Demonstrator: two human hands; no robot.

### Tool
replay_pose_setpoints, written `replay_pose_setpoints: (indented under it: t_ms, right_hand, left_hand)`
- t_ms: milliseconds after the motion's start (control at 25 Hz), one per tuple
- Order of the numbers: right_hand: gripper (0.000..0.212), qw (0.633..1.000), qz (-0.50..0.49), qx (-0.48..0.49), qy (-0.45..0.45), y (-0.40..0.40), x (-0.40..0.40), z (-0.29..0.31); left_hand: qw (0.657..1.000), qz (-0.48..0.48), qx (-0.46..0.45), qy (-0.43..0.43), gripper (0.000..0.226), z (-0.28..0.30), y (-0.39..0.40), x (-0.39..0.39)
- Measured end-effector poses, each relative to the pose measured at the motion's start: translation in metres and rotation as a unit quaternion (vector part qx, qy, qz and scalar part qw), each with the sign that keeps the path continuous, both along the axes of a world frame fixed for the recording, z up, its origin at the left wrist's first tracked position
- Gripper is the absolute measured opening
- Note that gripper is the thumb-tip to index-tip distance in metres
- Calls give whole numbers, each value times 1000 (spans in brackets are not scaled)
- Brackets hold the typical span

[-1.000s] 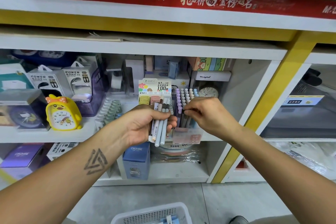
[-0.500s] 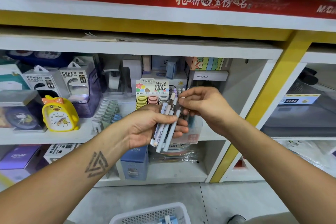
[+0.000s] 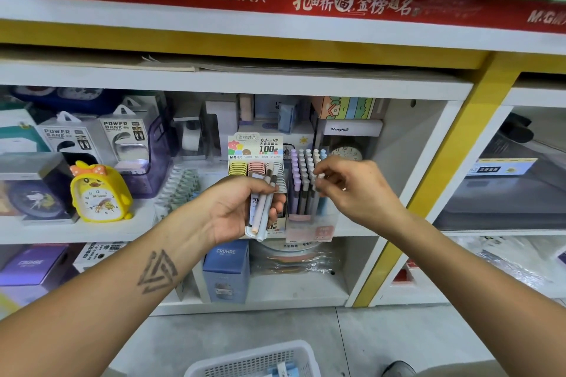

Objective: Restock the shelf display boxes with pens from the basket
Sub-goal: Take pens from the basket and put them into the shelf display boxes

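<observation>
My left hand (image 3: 239, 208) grips a small bundle of pens (image 3: 262, 208), pale barrels pointing down, in front of the middle shelf. Just to its right stands a clear display box (image 3: 309, 228) with a pink label, filled with several upright pens (image 3: 301, 171) with lilac, white and blue caps. My right hand (image 3: 355, 190) hovers over the box's right side. Its thumb and forefinger pinch the white top of a single pen (image 3: 320, 175) standing among the others. The white perforated basket (image 3: 245, 360) sits on the floor below, with a few pale blue items inside.
A lead-refill display box (image 3: 255, 148) stands behind my left hand. A yellow duck clock (image 3: 99, 193) and power bank boxes (image 3: 92, 138) fill the shelf's left. A blue carton (image 3: 226, 269) sits on the lower shelf. A yellow post (image 3: 444, 177) bounds the bay on the right.
My right hand drew one pen from the bundle in my left hand and carried it right, over the display box. The bundle in my left hand is thinner.
</observation>
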State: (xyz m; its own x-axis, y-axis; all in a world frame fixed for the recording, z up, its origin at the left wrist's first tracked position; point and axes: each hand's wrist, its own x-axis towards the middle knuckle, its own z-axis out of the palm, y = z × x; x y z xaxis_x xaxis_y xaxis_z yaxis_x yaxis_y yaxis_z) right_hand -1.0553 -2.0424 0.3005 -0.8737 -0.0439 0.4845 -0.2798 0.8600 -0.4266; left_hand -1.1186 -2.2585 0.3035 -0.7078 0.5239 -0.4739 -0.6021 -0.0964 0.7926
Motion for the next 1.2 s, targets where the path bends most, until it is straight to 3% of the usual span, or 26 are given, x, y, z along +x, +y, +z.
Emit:
replay_pose_setpoints:
  t_ms: [240, 480, 520, 600, 680, 760, 880, 1000, 1200]
  right_hand:
    - [9, 996, 80, 36, -20, -1, 1, -1]
    - [17, 992, 29, 116, -27, 1, -4, -4]
    - [19, 995, 12, 95, -30, 0, -5, -3]
    - [20, 996, -5, -60, -73, -4, -7, 3]
    - [21, 949, 16, -277, -148, -10, -7, 9]
    - [25, 907, 36, -381, -175, -17, -8, 11]
    - [19, 881, 23, -442, -167, -19, -9, 15]
    - [13, 869, -22, -486, -90, -3, -10, 24]
    - [12, 903, -37, -427, -25, 17, -6, 24]
  left_hand:
    - [1000, -25, 0, 17, 13, 0, 0, 2]
    - [998, -64, 13, 22, 12, 1, -1, 5]
    - [997, -75, 16, 27, 12, 1, 0, 6]
    - [994, -89, 22, 54, 19, 1, 1, 7]
    - [992, -99, 25, 79, 22, 0, 3, 9]
    - [989, -114, 30, 87, 18, 0, 4, 11]
    - [988, -120, 50, 80, 24, 0, 4, 12]
    - [993, -76, 63, 63, 24, -1, 3, 7]
    - [996, 7, 11, 92, 10, -4, 1, -2]
